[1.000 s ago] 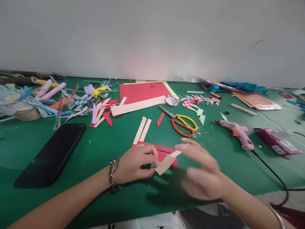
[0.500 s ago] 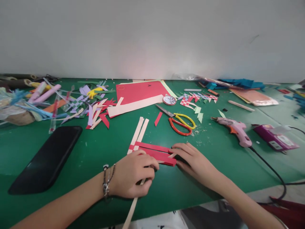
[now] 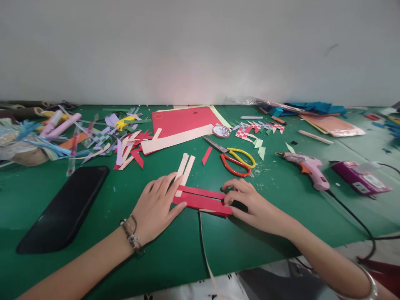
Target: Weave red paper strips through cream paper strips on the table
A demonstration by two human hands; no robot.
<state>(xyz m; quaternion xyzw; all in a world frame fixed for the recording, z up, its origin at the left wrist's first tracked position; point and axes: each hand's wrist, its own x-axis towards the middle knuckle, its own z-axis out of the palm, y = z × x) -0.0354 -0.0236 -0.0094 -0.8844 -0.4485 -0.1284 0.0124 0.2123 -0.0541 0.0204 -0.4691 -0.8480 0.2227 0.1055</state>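
Red paper strips [image 3: 204, 200] lie across cream strips [image 3: 185, 167] on the green table, near its front edge. My left hand [image 3: 154, 208] lies flat and open, fingers spread, pressing the left end of the red strips and the cream strips. My right hand [image 3: 250, 203] rests at the right end, its fingertips curled and pinching the end of the red strips. One thin cream strip [image 3: 203, 243] runs from under the red strips toward me and past the table edge.
A black phone [image 3: 64, 207] lies at the left. Scissors [image 3: 233, 157], a pink glue gun [image 3: 308, 166] with its cord, a purple box [image 3: 359, 177], red and cream sheets [image 3: 183, 125], woven paper pieces [image 3: 258, 130] and a heap of coloured scraps [image 3: 103, 135] fill the table behind.
My left hand went from a closed grip on a cream strip to lying flat on the weave. The cream strip now trails straight toward me. My right hand moved onto the red strips' right end.
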